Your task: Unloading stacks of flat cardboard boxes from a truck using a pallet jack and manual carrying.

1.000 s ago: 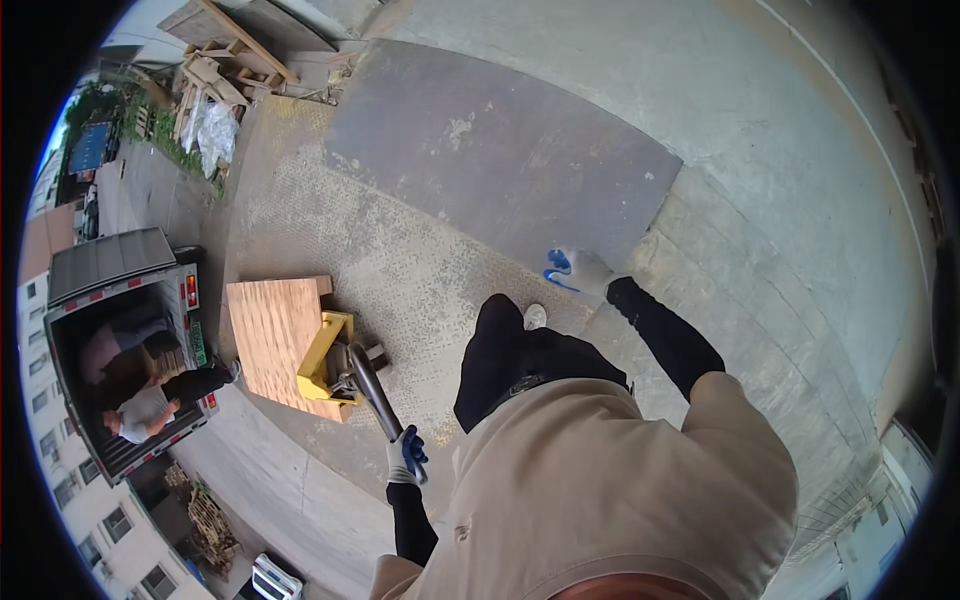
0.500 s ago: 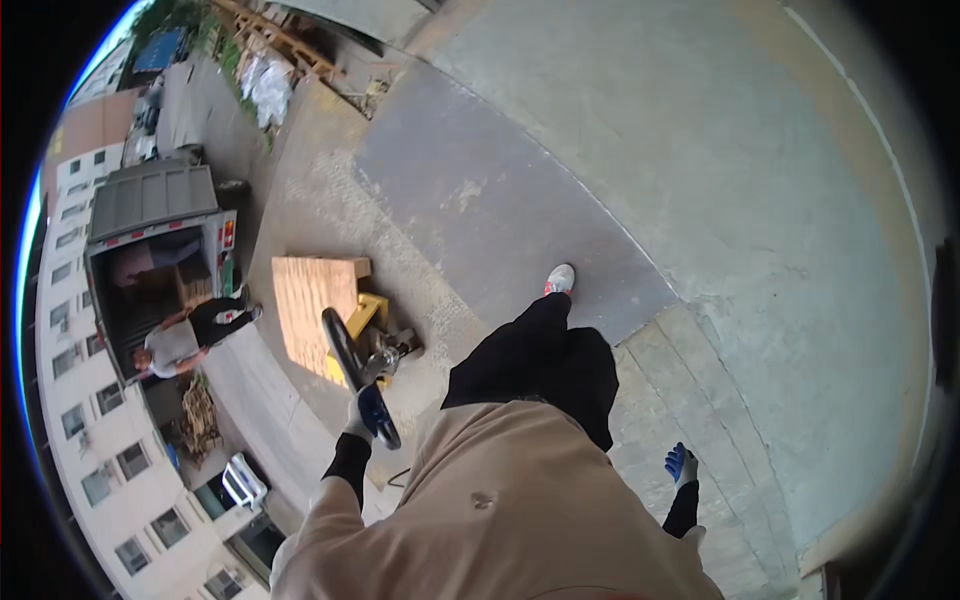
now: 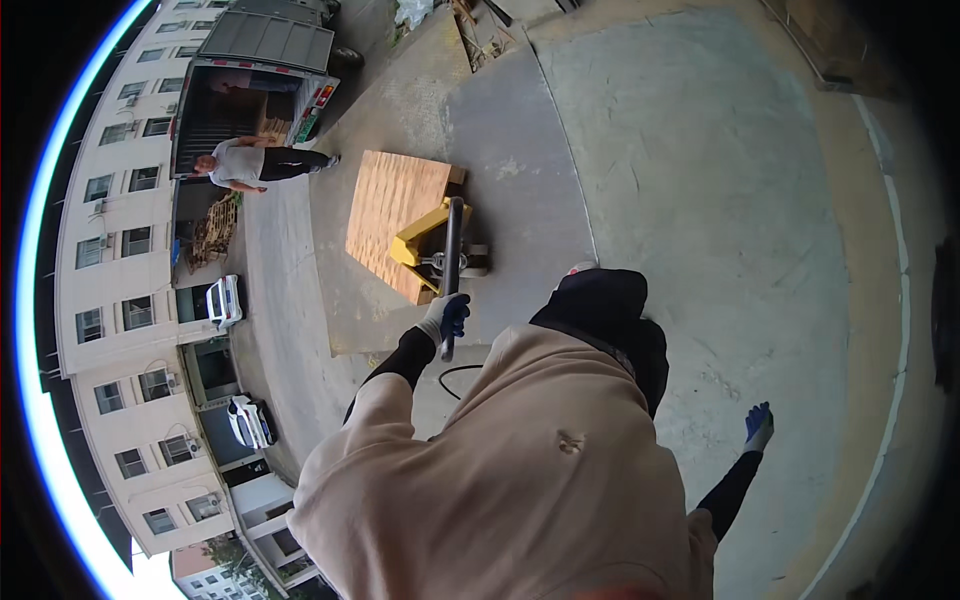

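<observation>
The left hand [image 3: 445, 316] is clasping the pallet jack [image 3: 420, 236]'s handle [image 3: 453, 250], which is pointing lengthwise past the plywood-topped pallet [image 3: 395, 212], forks hidden, the right hand [image 3: 759, 427]'s grip indistinct.

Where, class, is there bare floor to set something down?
Bare: pale grey concrete floor between the dark flat plate and thin white line. Crowded: around the yellow metal pallet jack, brown wooden load and gloved left hand.

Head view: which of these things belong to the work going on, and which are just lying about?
Part of the work:
- yellow pallet jack
- its dark handle, held in the left grip
- wooden pallet at the jack

Apparently just around:
- white cars
- wood pile
- open truck, though its role is unclear
</observation>
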### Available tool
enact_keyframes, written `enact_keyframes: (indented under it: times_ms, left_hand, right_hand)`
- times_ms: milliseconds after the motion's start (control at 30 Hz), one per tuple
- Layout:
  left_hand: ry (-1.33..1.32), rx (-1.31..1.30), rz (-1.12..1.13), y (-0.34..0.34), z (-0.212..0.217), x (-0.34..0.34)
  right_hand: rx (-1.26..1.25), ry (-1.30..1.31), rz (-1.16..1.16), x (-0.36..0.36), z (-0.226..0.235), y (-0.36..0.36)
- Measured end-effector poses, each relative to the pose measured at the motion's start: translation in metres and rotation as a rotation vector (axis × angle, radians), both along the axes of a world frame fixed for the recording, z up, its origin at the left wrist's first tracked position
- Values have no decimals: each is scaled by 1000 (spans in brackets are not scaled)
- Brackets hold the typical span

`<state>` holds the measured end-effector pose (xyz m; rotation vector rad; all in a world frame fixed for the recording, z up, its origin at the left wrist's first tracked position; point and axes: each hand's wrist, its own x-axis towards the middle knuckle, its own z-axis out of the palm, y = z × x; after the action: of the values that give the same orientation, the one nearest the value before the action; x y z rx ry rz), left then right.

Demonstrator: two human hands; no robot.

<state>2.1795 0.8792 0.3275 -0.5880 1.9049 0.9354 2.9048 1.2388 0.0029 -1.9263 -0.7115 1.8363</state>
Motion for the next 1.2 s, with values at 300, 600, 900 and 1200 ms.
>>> enact_keyframes:
  times_ms: [300,600,900,1200]
  left_hand:
    - [-100,136,24,253,53,171]
    - [7,-39,-62,522,-28,360]
    - [-189,61,-35,718,-50,567]
    - [-41,76,58,1082,31,809]
  right_hand:
    - [689,-207,340,38,148,435]
    - [-96,-167,125,298,106,425]
    - [-6,-117,21,535,115,726]
    - [238,32,381,636,163,1165]
